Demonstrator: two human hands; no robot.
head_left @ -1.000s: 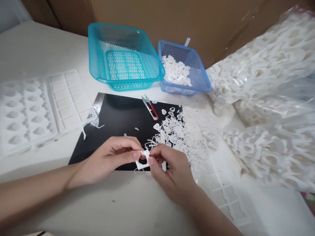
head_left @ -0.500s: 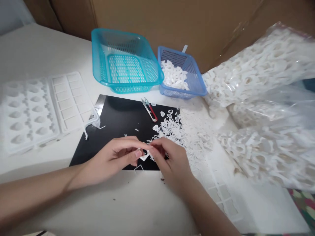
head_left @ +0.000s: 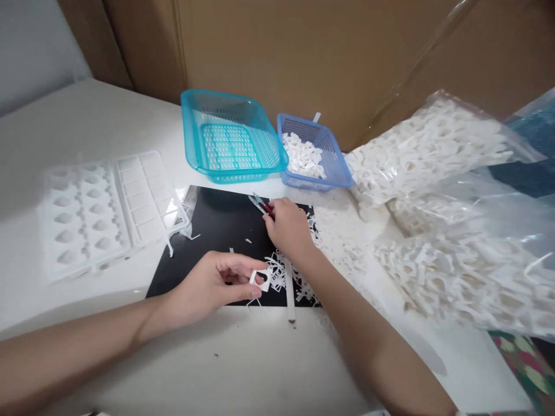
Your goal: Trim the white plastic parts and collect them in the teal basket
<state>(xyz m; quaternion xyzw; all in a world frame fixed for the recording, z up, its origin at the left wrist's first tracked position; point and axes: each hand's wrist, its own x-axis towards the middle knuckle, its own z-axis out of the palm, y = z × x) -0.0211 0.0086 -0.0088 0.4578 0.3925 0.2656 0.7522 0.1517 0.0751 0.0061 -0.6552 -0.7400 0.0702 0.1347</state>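
Between the thumb and fingers of my left hand (head_left: 217,283) is a small white plastic piece (head_left: 261,279) with a hole through it, held over the front of the black mat (head_left: 217,225). My right hand (head_left: 289,228) reaches to the back of the mat and has its fingers on the red handle of the thread snips (head_left: 261,204). The snips' blades point away to the upper left. White plastic scraps (head_left: 277,271) lie below my right hand, beside a narrow white strip (head_left: 289,289). My right wrist hides part of the scraps.
Behind the mat stand a turquoise basket (head_left: 277,162) and a blue basket (head_left: 318,184) holding white pieces. White moulded trays (head_left: 87,214) lie at left. Clear bags of white parts (head_left: 433,144) crowd the right side. A cardboard wall (head_left: 281,52) closes off the back.
My right hand has left the white piece and moved up to the snips, taking hold of their handle. My left hand keeps the piece. The whole view has shifted slightly.
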